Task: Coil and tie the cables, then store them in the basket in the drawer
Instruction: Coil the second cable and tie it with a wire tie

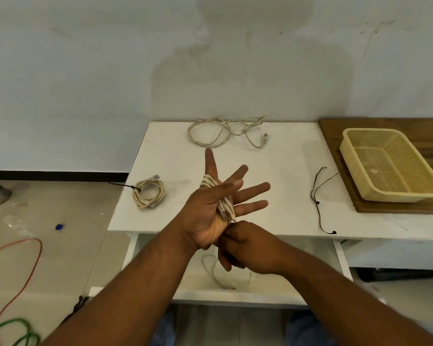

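While round fingers point(255, 189), ropy cream cable point(226, 207).

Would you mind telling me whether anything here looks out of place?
Yes: the yellow basket sits on a wooden board at the right, not in the open drawer where it belongs. A red cable and a green cable lie loose on the floor at left.

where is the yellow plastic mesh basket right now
In the head view the yellow plastic mesh basket sits far right on a dark wooden board at the right end of the white table, not in the open drawer.
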